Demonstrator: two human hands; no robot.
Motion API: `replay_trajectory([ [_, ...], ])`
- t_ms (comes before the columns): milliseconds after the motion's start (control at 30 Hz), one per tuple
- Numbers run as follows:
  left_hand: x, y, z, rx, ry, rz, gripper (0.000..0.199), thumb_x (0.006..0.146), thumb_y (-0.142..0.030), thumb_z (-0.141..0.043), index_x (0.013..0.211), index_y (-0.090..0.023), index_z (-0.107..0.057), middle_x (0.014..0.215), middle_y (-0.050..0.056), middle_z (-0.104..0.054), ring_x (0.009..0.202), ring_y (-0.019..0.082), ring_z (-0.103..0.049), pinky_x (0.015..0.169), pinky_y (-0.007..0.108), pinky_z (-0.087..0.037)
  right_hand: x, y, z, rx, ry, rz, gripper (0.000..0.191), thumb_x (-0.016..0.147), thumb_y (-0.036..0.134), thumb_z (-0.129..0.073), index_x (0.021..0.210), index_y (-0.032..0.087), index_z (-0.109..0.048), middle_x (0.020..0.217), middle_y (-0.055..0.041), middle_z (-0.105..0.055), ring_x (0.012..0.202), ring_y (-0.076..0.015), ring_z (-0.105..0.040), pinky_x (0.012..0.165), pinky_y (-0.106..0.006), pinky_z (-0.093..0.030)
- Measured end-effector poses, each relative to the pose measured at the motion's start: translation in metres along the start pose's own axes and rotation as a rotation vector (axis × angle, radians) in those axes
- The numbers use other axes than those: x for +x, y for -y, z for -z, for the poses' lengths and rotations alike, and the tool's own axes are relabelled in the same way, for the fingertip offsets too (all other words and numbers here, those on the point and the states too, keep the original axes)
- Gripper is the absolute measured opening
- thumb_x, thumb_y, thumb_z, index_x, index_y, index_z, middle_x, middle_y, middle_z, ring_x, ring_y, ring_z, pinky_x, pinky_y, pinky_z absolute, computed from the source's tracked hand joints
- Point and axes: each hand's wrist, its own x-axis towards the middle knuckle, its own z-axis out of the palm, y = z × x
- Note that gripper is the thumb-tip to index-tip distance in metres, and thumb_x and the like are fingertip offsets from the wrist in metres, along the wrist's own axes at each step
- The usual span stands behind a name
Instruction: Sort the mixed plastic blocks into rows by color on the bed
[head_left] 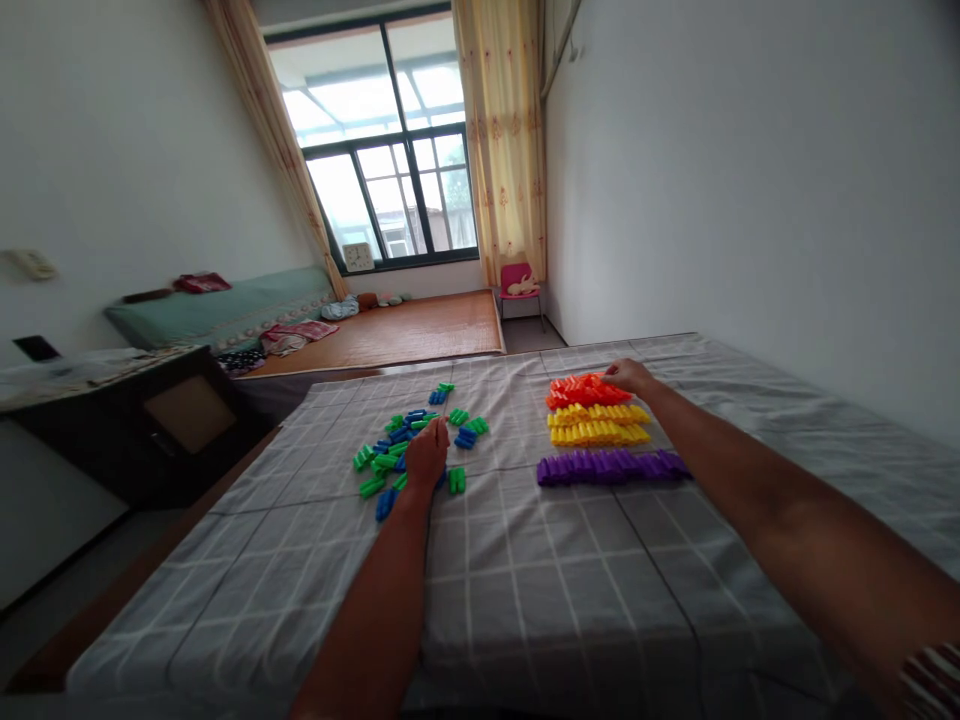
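Over a loose pile of small green plastic pieces point(371, 487) and blue plastic pieces point(386, 503), my left hand point(427, 452) is closed, fingertips together. What it pinches, if anything, I cannot make out. My right hand point(630, 376) is closed at the right end of a heaped row of orange-red plastic pieces point(577, 390), pinching one at the row's edge. Nearer to me lie two rows of yellow plastic pieces point(600, 434), then one row of purple plastic pieces point(600, 467), its right end partly behind my right forearm. The pieces are too small to name exactly.
A grey checked cloth point(517, 590) covers the table, with creases across it. A white wall point(750, 180) runs along the right. Beyond the table are a low bed point(420, 325) and a pink chair point(517, 282); a dark cabinet point(187, 410) stands left.
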Motion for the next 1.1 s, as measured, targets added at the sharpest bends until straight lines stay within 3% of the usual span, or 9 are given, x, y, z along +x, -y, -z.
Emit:
replay_trajectory([
  [167,-0.001,0.003,0.003,0.005,-0.06,0.023,0.035,0.1,-0.033,-0.032,0.112,-0.023,-0.063,0.08,0.002,-0.071,0.08,0.017,-0.067,0.071,0.023,-0.041,-0.001,0.005,-0.007,-0.051,0.039,0.024,0.025,0.077,0.037,-0.066,0.085,0.016,-0.076,0.081,-0.0089,-0.075,0.071,-0.0178,-0.066,0.057,-0.024,-0.041],
  [300,0.0,0.008,0.006,-0.007,-0.133,0.056,0.035,0.101,-0.031,-0.031,0.107,-0.02,-0.064,0.083,0.004,-0.072,0.08,0.017,-0.067,0.073,0.024,-0.043,-0.005,0.004,-0.007,-0.076,-0.017,0.049,0.03,0.083,0.039,-0.058,0.092,0.015,-0.075,0.088,-0.0102,-0.075,0.075,-0.0188,-0.066,0.06,-0.026,-0.041],
  [467,0.0,0.014,0.002,0.047,-0.142,-0.081,0.033,0.1,-0.03,-0.034,0.105,-0.019,-0.065,0.102,0.007,-0.072,0.101,0.02,-0.063,0.09,0.028,-0.045,-0.034,0.013,0.005,0.004,-0.02,0.143,0.033,0.089,0.039,-0.049,0.098,0.016,-0.071,0.091,-0.0084,-0.074,0.077,-0.0177,-0.064,0.063,-0.025,-0.04],
  [600,-0.003,0.017,-0.007,0.124,-0.013,-0.121,0.035,0.1,-0.032,-0.033,0.103,-0.019,-0.066,0.105,0.009,-0.07,0.107,0.021,-0.061,0.096,0.032,-0.044,-0.072,0.016,0.012,0.078,0.007,0.3,0.039,0.092,0.042,-0.041,0.095,0.017,-0.07,0.093,-0.0079,-0.073,0.08,-0.0181,-0.063,0.068,-0.025,-0.041],
  [700,-0.006,0.015,-0.011,0.133,0.077,-0.132,0.035,0.101,-0.032,-0.033,0.1,-0.019,-0.066,0.105,0.008,-0.07,0.107,0.02,-0.061,0.096,0.032,-0.045,-0.094,0.003,0.013,0.092,-0.016,0.327,0.04,0.092,0.044,-0.04,0.092,0.018,-0.07,0.09,-0.0073,-0.073,0.081,-0.019,-0.063,0.07,-0.026,-0.043],
  [933,-0.007,-0.006,-0.002,0.134,0.056,-0.099,0.04,0.102,-0.032,-0.029,0.104,-0.018,-0.066,0.109,0.01,-0.07,0.109,0.02,-0.061,0.097,0.032,-0.044,-0.116,-0.036,0.016,0.033,-0.099,0.292,0.039,0.092,0.043,-0.041,0.099,0.019,-0.071,0.102,-0.0095,-0.073,0.091,-0.0229,-0.066,0.076,-0.029,-0.046],
  [1100,-0.028,-0.036,-0.015,0.118,0.269,-0.404,0.038,0.1,-0.038,-0.034,0.111,-0.022,-0.067,0.122,0.005,-0.066,0.119,0.019,-0.056,0.106,0.033,-0.039,-0.132,-0.016,0.013,0.074,-0.075,0.467,0.041,0.095,0.041,-0.038,0.108,0.019,-0.07,0.111,-0.0107,-0.072,0.102,-0.0242,-0.065,0.09,-0.034,-0.047],
])
